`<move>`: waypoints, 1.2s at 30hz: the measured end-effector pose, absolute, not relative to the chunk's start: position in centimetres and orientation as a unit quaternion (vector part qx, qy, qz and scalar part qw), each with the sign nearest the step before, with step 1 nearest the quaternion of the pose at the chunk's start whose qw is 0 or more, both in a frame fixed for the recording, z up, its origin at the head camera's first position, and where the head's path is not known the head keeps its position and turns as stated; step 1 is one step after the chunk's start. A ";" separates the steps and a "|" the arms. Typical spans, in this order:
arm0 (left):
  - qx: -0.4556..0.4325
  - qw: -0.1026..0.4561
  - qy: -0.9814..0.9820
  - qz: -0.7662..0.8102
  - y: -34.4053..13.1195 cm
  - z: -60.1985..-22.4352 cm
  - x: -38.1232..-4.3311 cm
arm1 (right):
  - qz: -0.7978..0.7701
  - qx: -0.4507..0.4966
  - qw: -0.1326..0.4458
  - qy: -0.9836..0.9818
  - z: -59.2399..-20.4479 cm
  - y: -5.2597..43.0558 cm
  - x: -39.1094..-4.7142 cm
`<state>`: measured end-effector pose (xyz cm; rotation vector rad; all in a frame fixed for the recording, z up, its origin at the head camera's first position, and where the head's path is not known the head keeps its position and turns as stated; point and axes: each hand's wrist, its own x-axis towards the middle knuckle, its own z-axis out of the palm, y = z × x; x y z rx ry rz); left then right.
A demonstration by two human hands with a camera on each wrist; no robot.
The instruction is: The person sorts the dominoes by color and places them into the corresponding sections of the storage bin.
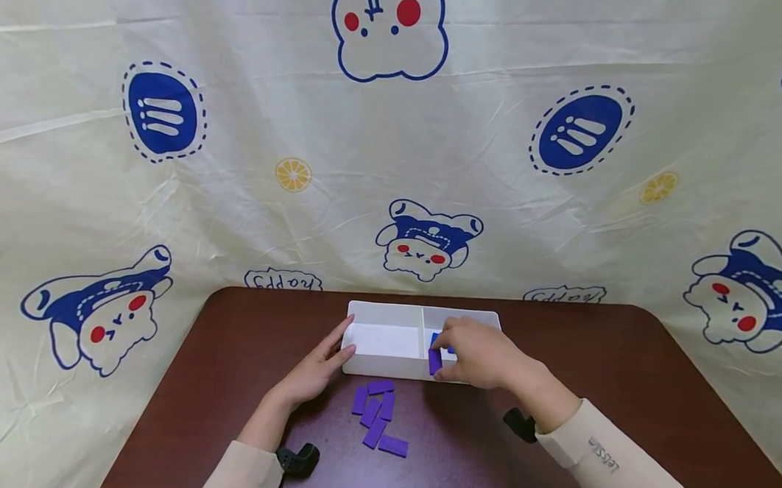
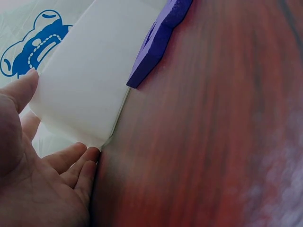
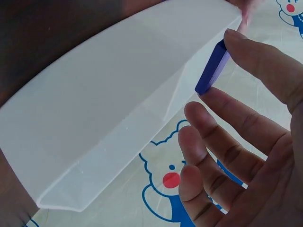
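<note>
A white two-compartment box stands near the table's far edge. My left hand touches its left end, thumb at the front and fingers along the side; the left wrist view shows the fingers fairly straight against the wall. Over the right compartment, my right hand pinches a flat purple block by its ends between thumb and index finger, the other fingers loose. Below the right hand, bits of blue pieces show inside that compartment, partly hidden. Several purple blocks lie loosely grouped before the box.
The brown table extends around the box. Behind it hangs a pale cloth printed with cartoon figures. Dark bands sit at both wrists. The box's left compartment shows its bare white floor.
</note>
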<state>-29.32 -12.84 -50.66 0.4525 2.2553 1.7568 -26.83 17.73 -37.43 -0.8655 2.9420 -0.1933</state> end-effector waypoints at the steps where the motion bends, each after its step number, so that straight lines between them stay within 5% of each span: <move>1: 0.154 0.125 0.773 0.603 -12.8 -50.6 -29.3 | -0.062 -0.280 0.034 0.958 -37.4 17.8 -27.0; 36: 0.159 0.123 0.765 0.612 -12.7 -50.4 -29.1 | -0.051 -0.184 0.085 0.978 -39.4 21.4 -32.2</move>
